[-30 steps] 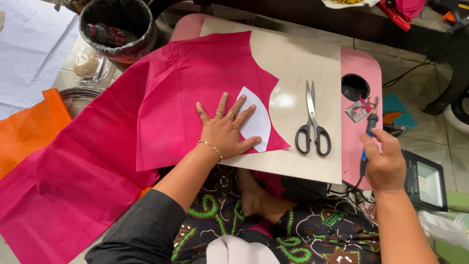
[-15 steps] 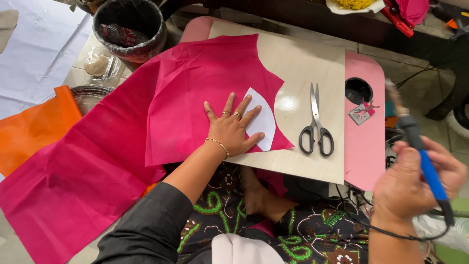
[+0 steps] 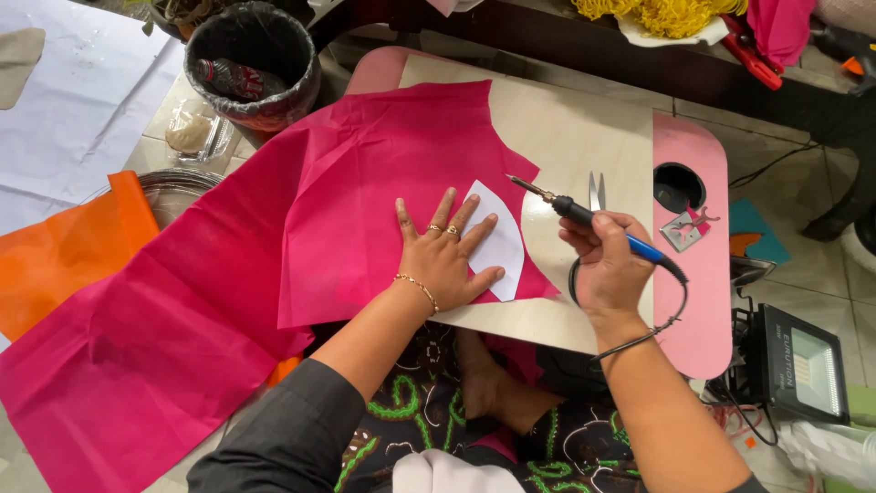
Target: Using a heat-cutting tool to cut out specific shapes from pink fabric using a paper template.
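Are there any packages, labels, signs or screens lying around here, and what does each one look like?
Black rectangular lamp unit with a pale panel and a line of small white lettering: on the floor at the far right.
Clear plastic tray holding something pale: on the floor beside the black bin.
Plastic bottle with a dark red label: lying inside that bin.
No screens or signs are in view.

The right hand [image 3: 610,269], which a second ago was low at the worktop's [image 3: 584,137] right edge, is now raised over the board with the blue-handled soldering-type tool [image 3: 593,222] gripped, its metal tip pointing toward the white paper template [image 3: 500,242]. It now covers most of the scissors [image 3: 596,190], seemingly unmoved beneath it.
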